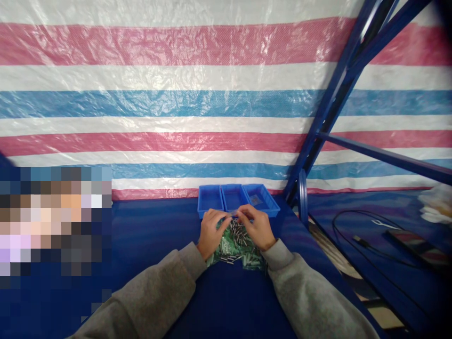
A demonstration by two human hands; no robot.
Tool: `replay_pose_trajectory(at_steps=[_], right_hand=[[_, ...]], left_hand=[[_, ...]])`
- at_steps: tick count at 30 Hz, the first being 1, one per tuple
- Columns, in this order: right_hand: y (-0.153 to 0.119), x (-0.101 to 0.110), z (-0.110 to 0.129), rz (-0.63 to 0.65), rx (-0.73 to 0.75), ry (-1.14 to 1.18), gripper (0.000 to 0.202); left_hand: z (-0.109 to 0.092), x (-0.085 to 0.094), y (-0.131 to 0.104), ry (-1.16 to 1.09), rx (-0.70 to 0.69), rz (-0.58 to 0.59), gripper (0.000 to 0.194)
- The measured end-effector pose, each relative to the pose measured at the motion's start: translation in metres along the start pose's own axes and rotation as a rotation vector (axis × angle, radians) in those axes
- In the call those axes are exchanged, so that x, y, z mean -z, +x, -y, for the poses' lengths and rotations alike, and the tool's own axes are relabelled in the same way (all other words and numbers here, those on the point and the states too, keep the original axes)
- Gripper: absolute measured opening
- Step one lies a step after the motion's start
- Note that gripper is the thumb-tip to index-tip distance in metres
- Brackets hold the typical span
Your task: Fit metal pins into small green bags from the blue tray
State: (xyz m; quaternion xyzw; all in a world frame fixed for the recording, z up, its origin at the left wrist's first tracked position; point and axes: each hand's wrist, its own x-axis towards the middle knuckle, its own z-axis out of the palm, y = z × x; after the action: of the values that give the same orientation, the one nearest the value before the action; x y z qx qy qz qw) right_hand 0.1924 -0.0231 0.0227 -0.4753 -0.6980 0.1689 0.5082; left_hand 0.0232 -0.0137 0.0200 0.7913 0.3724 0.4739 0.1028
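Observation:
My left hand (211, 231) and my right hand (259, 229) meet over a pile on the blue table, fingertips close together. Both are closed in a pinch on a small clear plastic piece (232, 214) stretched between them; its exact kind is too small to make out. Below and between the hands lie many thin metal pins or screws (240, 234), dark and shiny. Around them are green-tinted clear plastic bags (226, 245) with pale green pieces. A few loose metal pins (228, 259) rest at the near edge of the pile. My hands cover part of it.
Just behind the hands stand three blue bins (211, 200) side by side; the right one holds a small clear item (254, 199). A blue metal frame (319, 127) rises at right, beside a black cable (374, 254). Striped sheeting (169, 103) hangs behind. A blurred-out area fills the left.

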Motion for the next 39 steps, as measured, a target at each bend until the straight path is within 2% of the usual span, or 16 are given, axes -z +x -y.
replay_pose_trajectory(at_steps=[4,13,29,39], right_hand=[[-0.0003,0.0014,0.0017,0.018,0.029,-0.01,0.013],[0.0018,0.0068,0.0081,0.041,0.231,-0.108,0.015],[0.0009,0.0026,0.0031,0.029,0.202,-0.172,0.017],[0.003,0.0016,0.0006,-0.027,0.179,-0.099,0.019]], left_hand=[[0.0047,-0.0003,0.0006,-0.002,-0.023,-0.002,0.017],[0.0073,0.0,0.0017,0.097,-0.064,0.083,0.02],[0.0076,0.0007,-0.0006,0.067,-0.048,0.002,0.015],[0.0054,0.0023,0.0011,0.027,-0.049,0.031,0.016]])
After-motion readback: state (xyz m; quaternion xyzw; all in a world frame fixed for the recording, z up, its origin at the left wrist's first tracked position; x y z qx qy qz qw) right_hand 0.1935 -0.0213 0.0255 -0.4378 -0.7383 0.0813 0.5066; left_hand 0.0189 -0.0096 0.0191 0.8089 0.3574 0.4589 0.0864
